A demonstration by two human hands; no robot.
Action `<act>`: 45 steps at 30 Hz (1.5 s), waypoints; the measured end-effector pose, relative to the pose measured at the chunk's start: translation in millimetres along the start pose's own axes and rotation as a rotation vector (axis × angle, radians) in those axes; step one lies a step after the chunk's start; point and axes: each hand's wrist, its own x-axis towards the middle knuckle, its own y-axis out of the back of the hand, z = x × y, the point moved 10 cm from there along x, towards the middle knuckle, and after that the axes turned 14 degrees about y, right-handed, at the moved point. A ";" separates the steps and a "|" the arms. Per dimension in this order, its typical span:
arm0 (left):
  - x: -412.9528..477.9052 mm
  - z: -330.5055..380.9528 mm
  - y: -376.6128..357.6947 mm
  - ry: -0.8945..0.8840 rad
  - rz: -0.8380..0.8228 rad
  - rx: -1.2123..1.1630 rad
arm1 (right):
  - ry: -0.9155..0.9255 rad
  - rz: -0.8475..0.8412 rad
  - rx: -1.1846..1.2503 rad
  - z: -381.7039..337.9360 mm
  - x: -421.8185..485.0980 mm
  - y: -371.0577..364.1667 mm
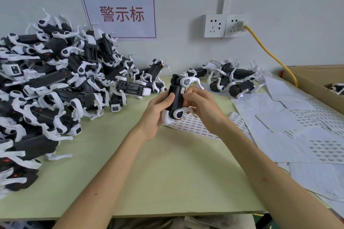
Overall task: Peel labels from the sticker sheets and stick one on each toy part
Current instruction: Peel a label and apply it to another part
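A black and white toy part [178,96] stands upright above the middle of the green table [167,173]. My left hand [158,113] grips its black body from the left, thumb on the front. My right hand [202,106] holds it from the right, and its thumb and fingertips press a small white label [182,90] onto the body. A sticker sheet [193,126] with rows of small labels lies flat on the table just below the toy and my right hand.
A big pile of toy parts [52,83] covers the left of the table. A smaller group [230,78] lies at the back right. Used and partly used sticker sheets [307,128] spread over the right side, beside a cardboard box [320,82]. A yellow cable [270,54] hangs from the wall socket.
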 end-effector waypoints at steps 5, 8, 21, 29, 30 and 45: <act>-0.7 0.1 -3.8 -0.002 -0.018 0.007 | 0.030 0.028 -0.049 -0.2 -0.3 2.3; -2.0 1.7 -4.1 0.001 -0.032 0.001 | 0.036 -0.003 -0.042 -2.2 -0.5 0.3; -3.6 2.9 -8.6 -0.014 -0.022 0.005 | 0.053 0.019 -0.046 -1.0 0.3 5.5; -3.3 1.4 -8.1 -0.014 -0.018 0.050 | 0.045 0.007 -0.042 -0.8 -1.1 4.9; -2.7 1.2 -6.9 -0.014 -0.013 0.045 | 0.042 0.011 -0.044 -0.5 -1.4 4.6; 5.8 -14.7 34.9 0.137 0.301 -0.124 | 0.134 0.079 -0.151 -6.6 4.0 17.7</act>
